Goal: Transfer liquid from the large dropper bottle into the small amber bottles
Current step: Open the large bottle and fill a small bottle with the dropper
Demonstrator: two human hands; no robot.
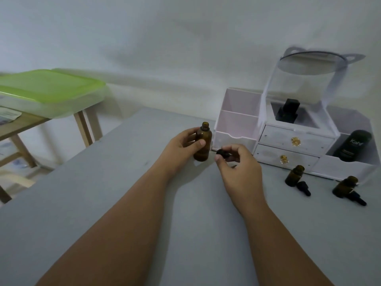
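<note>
Far left: green-lidded box (47, 87) on a wooden side table (20, 124). Centre, on the grey table (103, 203): left hand (181, 147) wrapped round the large dropper bottle (203, 145), upright and uncapped. Just right: right hand (237, 168), fingers curled, pinching the black dropper cap (222, 154) beside the bottle. Far right: white drawer organiser (288, 139) holding a dark tube (354, 145). Near it, two small amber bottles (293, 175) (345, 186), open, each with a black dropper (304, 187) (357, 199) lying alongside.
</note>
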